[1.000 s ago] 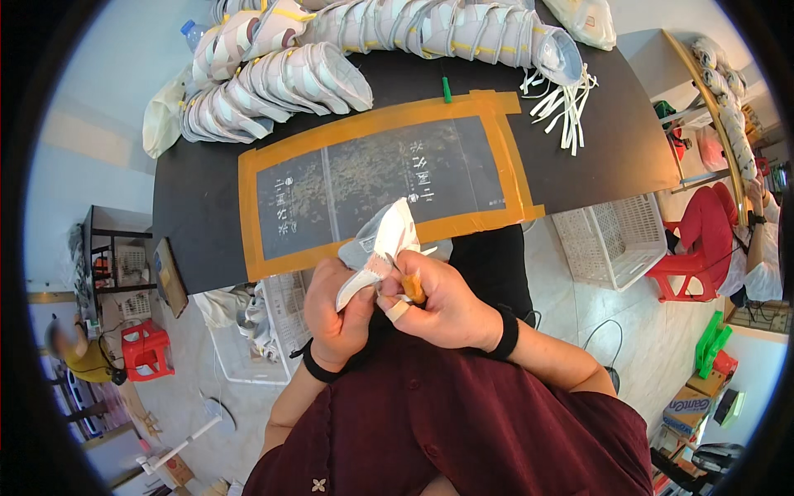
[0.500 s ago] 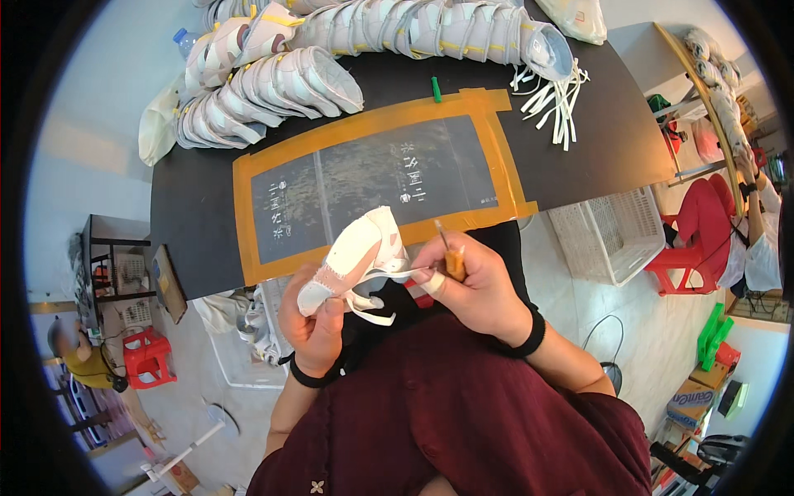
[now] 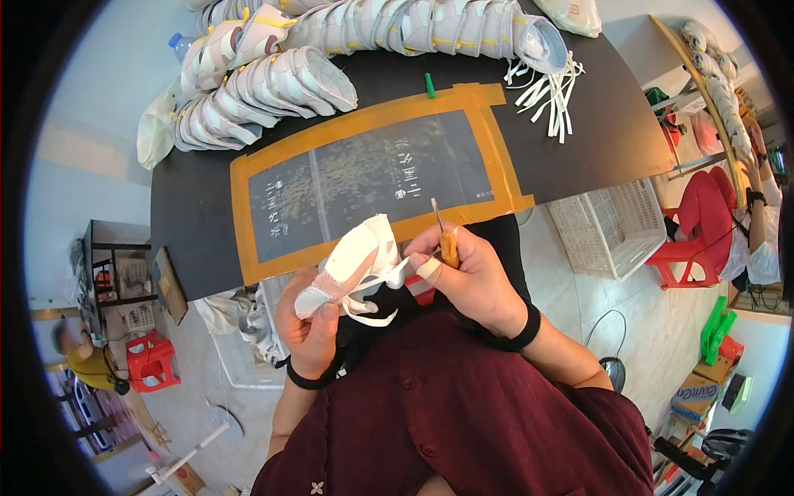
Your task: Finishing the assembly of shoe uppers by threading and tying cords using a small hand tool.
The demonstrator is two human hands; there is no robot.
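My left hand (image 3: 310, 331) grips the toe end of a white and pinkish shoe upper (image 3: 357, 255) with punched holes along its edges. Narrow white lace strips (image 3: 374, 320) loop from its side. To the right, my right hand (image 3: 484, 289) is closed around an awl with a wooden handle (image 3: 449, 248), its metal tip pointing up and away. The thumb, wrapped in a beige bandage, and the index finger pinch close to the end of one strip; whether they still grip it is hard to make out.
A dark table carries a tape-framed sheet (image 3: 372, 182), rows of nested shoe uppers (image 3: 413, 33), a bundle of white strips (image 3: 552, 99) and a small green-handled tool (image 3: 429, 85). White crates (image 3: 608, 236) stand below. Another person sits on a red stool (image 3: 691, 256) at right.
The strip stretched between the upper and my right fingers now looks shorter and slacker. The awl has turned more upright in my right hand. My left hand keeps its hold.
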